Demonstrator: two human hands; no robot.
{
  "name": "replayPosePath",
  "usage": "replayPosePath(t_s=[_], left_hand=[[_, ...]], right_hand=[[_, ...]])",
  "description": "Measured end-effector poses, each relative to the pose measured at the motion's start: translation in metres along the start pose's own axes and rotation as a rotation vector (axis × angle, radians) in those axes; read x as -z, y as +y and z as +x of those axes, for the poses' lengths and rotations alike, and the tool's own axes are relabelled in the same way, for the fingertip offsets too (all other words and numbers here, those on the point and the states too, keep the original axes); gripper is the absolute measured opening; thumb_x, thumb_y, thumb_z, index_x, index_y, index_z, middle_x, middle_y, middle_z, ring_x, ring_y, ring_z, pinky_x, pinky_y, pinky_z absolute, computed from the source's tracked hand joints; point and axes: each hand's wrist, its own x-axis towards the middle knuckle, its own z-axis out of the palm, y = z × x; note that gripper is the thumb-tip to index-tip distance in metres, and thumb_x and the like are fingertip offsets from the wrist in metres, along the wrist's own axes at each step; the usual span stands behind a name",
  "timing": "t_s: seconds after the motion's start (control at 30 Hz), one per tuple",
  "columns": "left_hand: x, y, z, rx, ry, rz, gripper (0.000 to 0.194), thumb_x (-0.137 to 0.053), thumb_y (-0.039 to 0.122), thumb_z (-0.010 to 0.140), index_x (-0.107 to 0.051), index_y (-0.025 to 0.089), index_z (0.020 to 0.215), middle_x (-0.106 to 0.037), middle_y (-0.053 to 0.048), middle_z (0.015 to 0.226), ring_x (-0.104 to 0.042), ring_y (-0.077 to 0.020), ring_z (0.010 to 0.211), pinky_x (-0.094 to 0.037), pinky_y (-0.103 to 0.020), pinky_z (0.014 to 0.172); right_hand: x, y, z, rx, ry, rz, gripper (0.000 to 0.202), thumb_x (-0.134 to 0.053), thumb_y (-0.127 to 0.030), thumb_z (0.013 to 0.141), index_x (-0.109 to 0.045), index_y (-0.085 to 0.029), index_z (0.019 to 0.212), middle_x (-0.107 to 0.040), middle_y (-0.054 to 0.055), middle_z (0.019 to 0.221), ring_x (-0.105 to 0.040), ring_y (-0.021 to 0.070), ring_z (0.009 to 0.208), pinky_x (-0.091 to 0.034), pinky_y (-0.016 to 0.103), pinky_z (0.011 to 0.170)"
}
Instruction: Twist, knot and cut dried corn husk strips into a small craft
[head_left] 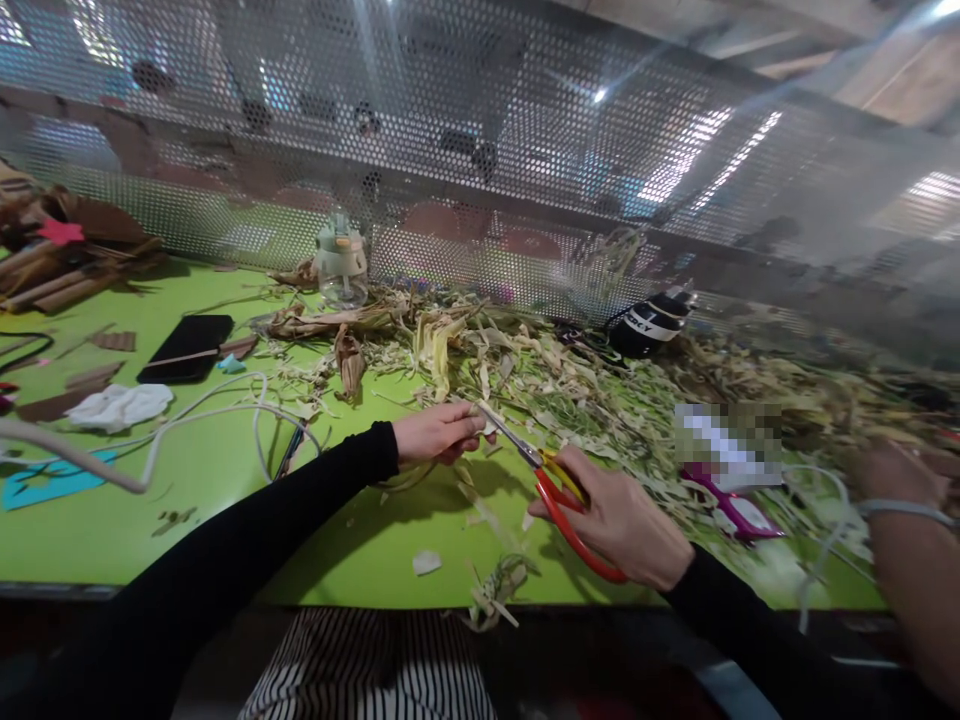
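Note:
My right hand (622,515) is closed around the handles of a pair of scissors (559,515), one handle red and the other yellow. The metal blades point up and left to my left hand (439,432). That hand is pinched on a small pale piece of husk (487,424), mostly hidden by the fingers, and the blade tips are right beside it. Below, on the green table, lie a tuft of husk scraps (504,585) at the front edge and a small pale scrap (427,563).
Husk strips (555,390) are heaped along the back and right. A clear bottle (343,262), a black jar (649,325), a phone (186,348), a tissue (120,406) and a looping pale cable (150,465) lie around. Another person's forearm (911,560) is at right, near a purple-and-white object (739,510).

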Motion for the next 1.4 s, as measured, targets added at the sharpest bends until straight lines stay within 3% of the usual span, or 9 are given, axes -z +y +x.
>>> replayPosePath(t_s=[0.27,0.4,0.53,0.6,0.73,0.83,1.07,1.2,1.4], left_hand=[[0.0,0.0,0.001,0.022,0.024,-0.022,0.02,-0.043,0.034,0.088,-0.049,0.015,0.085,-0.038,0.006,0.057,-0.029,-0.0036,0.041,-0.024,-0.016,0.041],[0.0,0.001,0.004,-0.029,0.216,-0.126,0.021,-0.048,0.034,0.086,-0.054,0.014,0.083,-0.056,-0.002,0.074,-0.048,-0.0075,0.059,-0.041,-0.02,0.058],[0.004,0.003,0.006,-0.119,0.399,0.001,0.023,-0.045,0.029,0.087,-0.063,0.016,0.081,-0.062,-0.004,0.089,-0.052,-0.0125,0.081,-0.041,-0.021,0.075],[0.003,0.004,0.007,-0.178,0.465,0.125,0.025,-0.044,0.029,0.087,-0.065,0.017,0.082,-0.062,-0.003,0.088,-0.052,-0.0144,0.085,-0.039,-0.022,0.079],[-0.005,0.009,0.008,-0.24,0.581,0.387,0.023,-0.045,0.026,0.085,-0.066,0.018,0.08,-0.059,-0.002,0.081,-0.05,-0.0146,0.082,-0.038,-0.022,0.08],[-0.007,0.02,0.004,-0.292,0.604,0.318,0.024,-0.043,0.024,0.086,-0.065,0.016,0.083,-0.058,-0.002,0.078,-0.052,-0.0136,0.08,-0.04,-0.021,0.077],[0.007,0.052,-0.01,-0.373,0.699,0.036,0.025,-0.044,0.025,0.087,-0.065,0.013,0.094,-0.059,-0.001,0.076,-0.05,-0.0092,0.07,-0.04,-0.017,0.065],[-0.001,0.053,-0.005,-0.409,0.726,0.022,0.026,-0.045,0.026,0.087,-0.064,0.014,0.097,-0.061,-0.002,0.081,-0.051,-0.0085,0.069,-0.039,-0.016,0.061],[-0.008,0.055,-0.003,-0.376,0.774,0.036,0.026,-0.044,0.026,0.087,-0.066,0.014,0.093,-0.063,-0.002,0.084,-0.051,-0.0084,0.068,-0.038,-0.016,0.058]], right_hand=[[-0.007,0.007,-0.001,-0.058,0.045,-0.067,0.03,-0.05,-0.05,0.079,-0.039,-0.024,0.073,-0.05,-0.005,0.052,-0.047,0.0132,0.042,-0.03,0.025,0.045],[-0.01,0.041,0.006,-0.215,0.023,-0.214,0.029,-0.049,-0.048,0.079,-0.049,-0.02,0.083,-0.06,0.003,0.06,-0.057,0.0202,0.052,-0.038,0.029,0.051],[-0.004,0.056,0.015,-0.109,0.102,-0.284,0.038,-0.052,-0.047,0.078,-0.057,-0.013,0.094,-0.065,0.019,0.096,-0.061,0.0327,0.09,-0.045,0.042,0.077],[-0.003,0.04,0.023,-0.082,0.214,-0.224,0.044,-0.049,-0.051,0.08,-0.057,-0.012,0.1,-0.062,0.02,0.107,-0.058,0.0337,0.099,-0.044,0.046,0.083],[-0.013,-0.018,0.053,0.011,0.122,0.198,0.044,-0.049,-0.053,0.082,-0.056,-0.017,0.106,-0.065,0.011,0.104,-0.062,0.0233,0.09,-0.049,0.036,0.077],[-0.025,-0.048,0.076,0.123,0.079,0.383,0.034,-0.052,-0.048,0.081,-0.058,-0.016,0.092,-0.066,0.008,0.092,-0.061,0.0207,0.083,-0.048,0.035,0.077],[-0.03,-0.061,0.091,0.13,0.102,0.934,0.021,-0.043,-0.039,0.086,-0.049,-0.019,0.087,-0.061,0.002,0.085,-0.059,0.0136,0.076,-0.049,0.029,0.075],[-0.028,-0.073,0.09,0.173,0.137,0.888,0.031,-0.052,-0.047,0.081,-0.049,-0.019,0.093,-0.062,0.003,0.087,-0.059,0.0156,0.077,-0.049,0.03,0.072],[-0.034,-0.075,0.081,0.113,0.097,0.941,0.024,-0.046,-0.043,0.085,-0.049,-0.02,0.077,-0.064,0.002,0.072,-0.062,0.0166,0.068,-0.05,0.03,0.064]])
